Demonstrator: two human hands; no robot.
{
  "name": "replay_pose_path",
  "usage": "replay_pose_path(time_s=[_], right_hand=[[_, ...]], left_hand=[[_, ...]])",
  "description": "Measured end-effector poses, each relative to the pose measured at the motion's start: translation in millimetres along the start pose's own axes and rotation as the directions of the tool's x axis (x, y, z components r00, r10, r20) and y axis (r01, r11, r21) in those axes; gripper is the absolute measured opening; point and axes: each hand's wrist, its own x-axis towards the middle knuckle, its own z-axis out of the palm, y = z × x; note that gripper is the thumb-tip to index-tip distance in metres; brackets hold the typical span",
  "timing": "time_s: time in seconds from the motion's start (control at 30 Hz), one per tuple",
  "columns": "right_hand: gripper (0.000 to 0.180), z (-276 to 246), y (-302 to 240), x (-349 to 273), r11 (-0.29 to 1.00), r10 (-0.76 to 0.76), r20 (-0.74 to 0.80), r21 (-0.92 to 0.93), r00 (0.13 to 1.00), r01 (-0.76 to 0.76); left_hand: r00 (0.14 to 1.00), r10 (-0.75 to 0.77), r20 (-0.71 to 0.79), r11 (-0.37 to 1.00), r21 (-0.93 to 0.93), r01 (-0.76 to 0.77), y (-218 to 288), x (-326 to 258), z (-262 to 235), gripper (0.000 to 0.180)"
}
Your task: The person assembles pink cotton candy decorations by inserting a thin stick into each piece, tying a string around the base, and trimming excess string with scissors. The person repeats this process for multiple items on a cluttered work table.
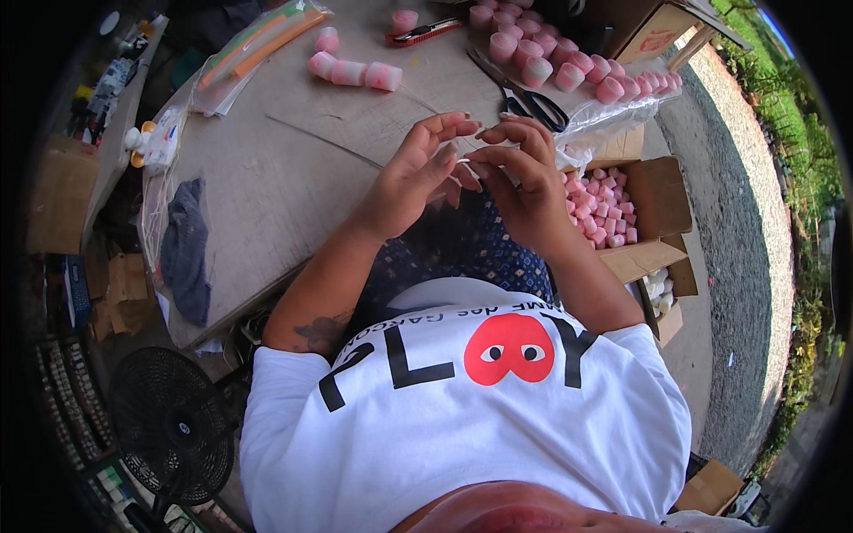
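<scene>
**Both hands pinch a small white piece**

Left hand point(416, 173) and right hand point(524, 182) meet fingertip to fingertip over the table's point(293, 169) near edge, pinching a thin white piece point(466, 161) between them (too small to identify). Scissors point(524, 96) lie just beyond, near the right edge. Pink rolls point(354, 71) at the far edge; a box point(662, 191) of pink pieces beside the right edge
</scene>
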Motion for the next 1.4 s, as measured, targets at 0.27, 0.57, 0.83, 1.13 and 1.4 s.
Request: replay_pose_path(time_s=[0.27, 0.57, 0.83, 1.13, 1.4], right_hand=[[0.018, -11.8, 0.1, 2.1, 0.996, 0.078, -0.036, -0.043, 0.996, -0.079], [0.016, -5.4, 6.4, -2.3, 0.993, 0.119, 0.045, -0.012, 0.992, -0.119], [0.015, -3.2, 0.0, -2.2, 0.976, 0.190, 0.049, 0.100, 0.981, -0.194], [0.012, -4.5, 10.2, -1.4, 0.991, 0.112, 0.008, -0.072, 0.994, -0.111], [0.011, -4.4, -5.4, 11.2, 0.663, 0.437, 0.430, 0.440, 0.790, -0.606]], left_hand=[[0.992, -0.044, 0.121, 0.975, 0.220, 0.017, -17.4, 6.2, 0.1, 0.028], [0.939, 0.336, -0.075, 0.791, 0.564, -0.238, -12.6, 6.1, 6.3, 0.012], [0.862, 0.505, -0.042, 0.639, 0.690, -0.340, -17.6, 9.4, 4.7, 0.007], [0.855, 0.496, 0.151, 0.408, 0.829, -0.383, 4.6, 7.7, -4.7, 0.009], [0.899, 0.433, 0.062, 0.658, 0.660, -0.363, -5.5, 23.9, -16.1, 0.004]])
